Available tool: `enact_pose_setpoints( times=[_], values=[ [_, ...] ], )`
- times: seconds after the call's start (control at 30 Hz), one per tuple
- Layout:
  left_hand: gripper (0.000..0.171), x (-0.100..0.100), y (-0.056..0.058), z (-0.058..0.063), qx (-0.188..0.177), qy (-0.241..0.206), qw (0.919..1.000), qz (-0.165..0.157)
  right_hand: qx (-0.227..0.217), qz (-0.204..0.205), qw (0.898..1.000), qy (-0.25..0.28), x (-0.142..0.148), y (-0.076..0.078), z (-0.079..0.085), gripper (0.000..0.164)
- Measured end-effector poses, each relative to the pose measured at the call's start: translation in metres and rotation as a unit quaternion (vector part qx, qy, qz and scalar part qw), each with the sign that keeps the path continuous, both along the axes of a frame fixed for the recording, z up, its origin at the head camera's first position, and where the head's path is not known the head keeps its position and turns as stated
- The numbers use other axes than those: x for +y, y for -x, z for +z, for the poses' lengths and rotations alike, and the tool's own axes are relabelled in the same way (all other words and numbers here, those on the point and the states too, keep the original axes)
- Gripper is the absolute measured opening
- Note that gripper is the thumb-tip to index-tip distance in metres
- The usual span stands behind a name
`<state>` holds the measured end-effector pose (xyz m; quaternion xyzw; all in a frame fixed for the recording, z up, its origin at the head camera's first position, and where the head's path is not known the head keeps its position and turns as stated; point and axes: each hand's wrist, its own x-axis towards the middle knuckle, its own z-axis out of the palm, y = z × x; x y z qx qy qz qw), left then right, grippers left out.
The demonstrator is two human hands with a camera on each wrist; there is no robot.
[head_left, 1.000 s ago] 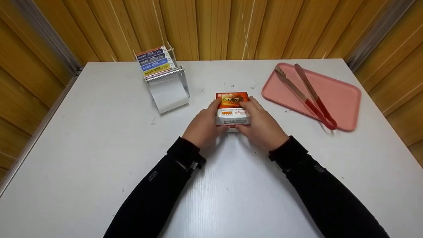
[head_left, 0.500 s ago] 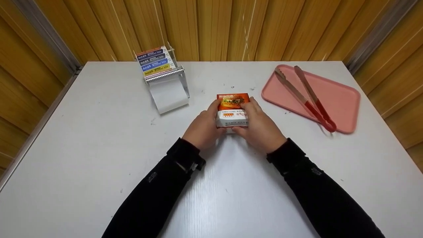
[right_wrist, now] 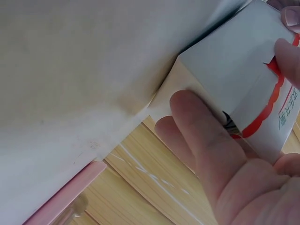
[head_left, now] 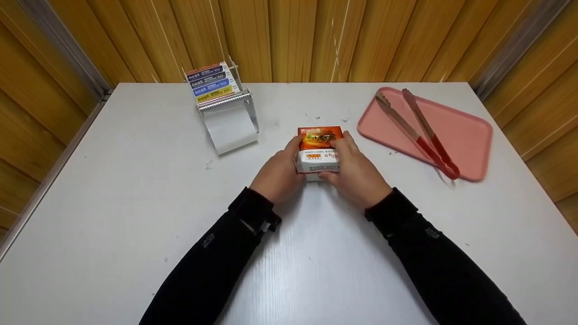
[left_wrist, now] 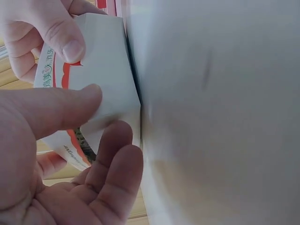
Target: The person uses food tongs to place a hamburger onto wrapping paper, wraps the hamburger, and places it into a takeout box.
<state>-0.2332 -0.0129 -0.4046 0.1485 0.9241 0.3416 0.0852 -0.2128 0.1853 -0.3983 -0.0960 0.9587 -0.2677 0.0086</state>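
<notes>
A closed cardboard burger box [head_left: 319, 155], white below and red-orange with a burger picture on top, stands on the white table in the head view. My left hand [head_left: 279, 177] grips its left side, fingers along the side wall and thumb towards the front. On the other side my right hand [head_left: 361, 177] holds it, with fingertips over the lid's right edge and the thumb on the front. In the left wrist view, both thumbs are at the box's front wall [left_wrist: 105, 51], around a red-edged tab. The right wrist view shows fingers against the side of the box [right_wrist: 229, 61].
A metal dispenser [head_left: 230, 128] with a paper label roll and several coloured label strips stands at back left. To the right lies a pink tray [head_left: 469, 140] bearing red-handled metal tongs [head_left: 424, 144]. A wood-patterned wall [head_left: 293, 40] closes off the table's back.
The box has shifted very slightly to the right between my hands. My left thumb has drawn back a little from the front, while my right thumb has moved slightly left.
</notes>
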Motion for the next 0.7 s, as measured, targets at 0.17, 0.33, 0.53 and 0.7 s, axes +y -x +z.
enact_pose_setpoints(
  times=[0.17, 0.33, 0.53, 0.7],
  values=[
    [0.093, 0.0003, 0.0008, -0.0007, 0.005, 0.005, 1.0, -0.001, -0.003, -0.001, 1.0, 0.007, 0.0003, 0.0014, 0.0001, 0.078],
    [0.09, 0.0007, 0.0014, -0.0015, 0.006, 0.008, 0.9999, -0.001, -0.014, -0.007, 1.0, 0.001, 0.0001, 0.0022, -0.0004, 0.081],
    [0.089, 0.0008, 0.0019, -0.002, 0.009, 0.014, 0.9998, -0.008, -0.011, -0.019, 1.0, -0.018, 0.0002, 0.0031, -0.0012, 0.089],
    [0.083, 0.0005, 0.0013, -0.001, 0.013, 0.022, 0.9997, -0.004, -0.022, -0.008, 0.999, -0.023, 0.0048, 0.0028, -0.0005, 0.09]
  ],
)
